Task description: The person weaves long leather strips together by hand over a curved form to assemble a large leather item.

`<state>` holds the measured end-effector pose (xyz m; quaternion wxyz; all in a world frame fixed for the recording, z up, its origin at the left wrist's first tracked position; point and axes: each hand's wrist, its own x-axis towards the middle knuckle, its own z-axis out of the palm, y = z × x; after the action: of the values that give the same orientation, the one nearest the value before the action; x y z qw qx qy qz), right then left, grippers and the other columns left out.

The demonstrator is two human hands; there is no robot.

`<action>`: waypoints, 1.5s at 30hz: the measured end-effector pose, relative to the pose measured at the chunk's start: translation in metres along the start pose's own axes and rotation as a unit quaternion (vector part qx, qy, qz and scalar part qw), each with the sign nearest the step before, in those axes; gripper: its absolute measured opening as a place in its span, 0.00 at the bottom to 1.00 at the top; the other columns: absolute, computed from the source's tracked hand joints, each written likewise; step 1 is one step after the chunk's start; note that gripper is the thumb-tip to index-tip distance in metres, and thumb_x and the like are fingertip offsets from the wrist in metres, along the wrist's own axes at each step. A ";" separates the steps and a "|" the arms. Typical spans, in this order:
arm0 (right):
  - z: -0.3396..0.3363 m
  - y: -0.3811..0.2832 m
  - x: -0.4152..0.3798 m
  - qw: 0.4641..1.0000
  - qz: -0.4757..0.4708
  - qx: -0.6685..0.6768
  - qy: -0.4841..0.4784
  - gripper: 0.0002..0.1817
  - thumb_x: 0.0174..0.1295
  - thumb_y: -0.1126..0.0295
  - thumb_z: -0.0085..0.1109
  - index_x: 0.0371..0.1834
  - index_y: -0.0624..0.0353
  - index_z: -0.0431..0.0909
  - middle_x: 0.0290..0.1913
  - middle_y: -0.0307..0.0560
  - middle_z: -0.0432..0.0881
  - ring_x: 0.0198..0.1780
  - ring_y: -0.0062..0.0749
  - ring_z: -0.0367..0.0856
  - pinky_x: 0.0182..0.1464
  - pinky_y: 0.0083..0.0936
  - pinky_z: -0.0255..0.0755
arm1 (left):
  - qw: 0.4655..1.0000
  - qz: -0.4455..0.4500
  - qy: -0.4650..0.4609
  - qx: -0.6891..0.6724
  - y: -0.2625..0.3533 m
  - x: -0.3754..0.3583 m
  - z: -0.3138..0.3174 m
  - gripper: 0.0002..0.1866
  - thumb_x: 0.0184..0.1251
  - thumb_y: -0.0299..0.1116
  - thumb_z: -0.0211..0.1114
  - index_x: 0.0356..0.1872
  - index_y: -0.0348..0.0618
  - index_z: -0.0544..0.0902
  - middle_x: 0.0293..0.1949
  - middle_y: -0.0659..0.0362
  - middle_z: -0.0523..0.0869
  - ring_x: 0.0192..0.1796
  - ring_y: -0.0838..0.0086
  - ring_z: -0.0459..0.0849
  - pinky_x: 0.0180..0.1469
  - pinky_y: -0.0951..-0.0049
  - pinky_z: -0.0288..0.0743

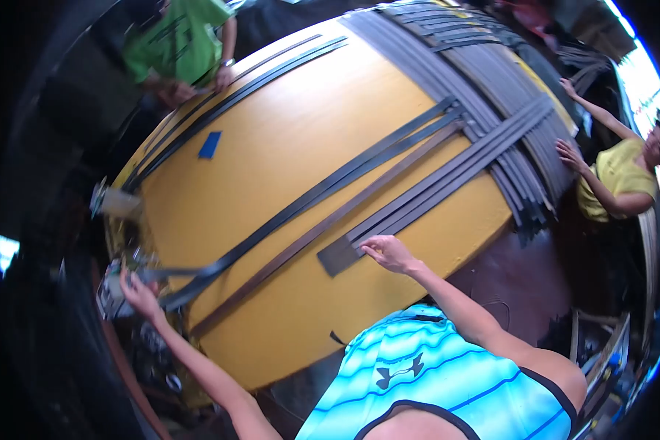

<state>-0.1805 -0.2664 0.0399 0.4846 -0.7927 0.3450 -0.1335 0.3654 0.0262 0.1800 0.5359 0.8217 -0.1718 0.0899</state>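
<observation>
My left hand is at the far left end of the yellow table, its fingers at the end of a dark strip that runs up toward the strip bundle; what it grips is blurred. Over the near part of the table is my right hand, fingers curled in, beside a flat dark square piece at the end of several grey strips. Whether it holds anything is too small to tell. A single brown strip lies between the dark strips and the grey ones.
A person in green works at the far edge. Another person in yellow has both hands near a wide layer of strips on the right. A blue scrap lies on the table. A clear container stands at the left end.
</observation>
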 end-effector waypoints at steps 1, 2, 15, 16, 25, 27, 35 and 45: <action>0.009 -0.014 0.013 1.000 -0.012 0.010 -0.019 0.16 0.72 0.57 0.59 0.49 0.56 0.87 0.44 0.51 0.89 0.44 0.44 0.89 0.48 0.34 0.81 | 0.999 0.046 -0.008 -0.015 0.040 -0.001 0.004 0.18 0.81 0.36 0.56 0.67 0.51 0.73 0.33 0.61 0.80 0.23 0.78 0.80 0.22 0.79 0.72; 0.017 -0.028 0.024 0.998 -0.034 0.039 -0.047 0.16 0.72 0.57 0.59 0.49 0.57 0.87 0.44 0.51 0.89 0.45 0.43 0.89 0.47 0.33 0.81 | 0.995 0.091 -0.018 -0.030 0.079 -0.002 0.009 0.19 0.82 0.34 0.56 0.69 0.48 0.71 0.37 0.59 0.80 0.24 0.77 0.81 0.23 0.80 0.74; 0.011 -0.099 0.140 0.548 0.119 0.815 -0.142 0.43 0.73 0.48 0.58 0.79 0.58 0.47 0.71 0.60 0.67 0.66 0.48 0.76 0.61 0.46 0.82 | 0.948 0.307 0.026 -0.085 0.411 -0.005 -0.102 0.17 0.80 0.35 0.58 0.64 0.42 0.79 0.56 0.62 0.85 0.36 0.79 0.88 0.36 0.83 0.76; -0.013 -0.103 0.145 0.529 0.161 0.832 -0.048 0.35 0.76 0.53 0.54 0.75 0.64 0.54 0.72 0.59 0.66 0.60 0.47 0.79 0.63 0.44 0.80 | 0.942 0.323 0.055 -0.065 0.422 -0.017 -0.109 0.17 0.81 0.34 0.57 0.64 0.41 0.79 0.62 0.61 0.81 0.40 0.78 0.87 0.37 0.83 0.76; -0.218 0.091 0.235 0.480 0.090 0.852 0.189 0.15 0.79 0.68 0.32 0.49 0.62 0.71 0.54 0.57 0.82 0.54 0.48 0.82 0.58 0.50 0.80 | 0.940 0.251 0.230 -0.007 0.388 -0.099 -0.201 0.18 0.79 0.32 0.58 0.65 0.41 0.78 0.63 0.59 0.81 0.45 0.75 0.86 0.43 0.80 0.74; -0.267 0.122 0.236 0.506 0.079 0.833 0.210 0.17 0.79 0.67 0.29 0.47 0.62 0.71 0.54 0.58 0.82 0.54 0.50 0.81 0.56 0.51 0.80 | 0.944 0.216 0.250 -0.003 0.369 -0.118 -0.210 0.19 0.78 0.32 0.58 0.66 0.41 0.78 0.63 0.59 0.81 0.46 0.75 0.85 0.45 0.80 0.73; -0.403 0.178 0.177 0.526 0.033 0.809 0.259 0.13 0.76 0.73 0.40 0.50 0.63 0.77 0.48 0.54 0.84 0.49 0.42 0.84 0.60 0.48 0.78 | 0.956 0.057 0.286 -0.025 0.276 -0.172 -0.229 0.20 0.76 0.30 0.59 0.67 0.41 0.78 0.64 0.57 0.80 0.50 0.73 0.84 0.50 0.77 0.72; -0.445 0.189 0.085 0.491 -0.025 0.813 0.312 0.29 0.79 0.54 0.29 0.51 0.67 0.77 0.25 0.37 0.59 0.24 0.26 0.54 0.30 0.27 0.54 | 0.956 -0.104 0.258 -0.092 0.174 -0.196 -0.183 0.22 0.74 0.28 0.60 0.68 0.41 0.77 0.65 0.55 0.80 0.56 0.70 0.82 0.57 0.75 0.70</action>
<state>-0.4405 -0.6798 0.0869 0.7715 0.0374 0.1924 -0.6053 0.1247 0.1652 0.3376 0.6414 0.7311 0.0514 0.2268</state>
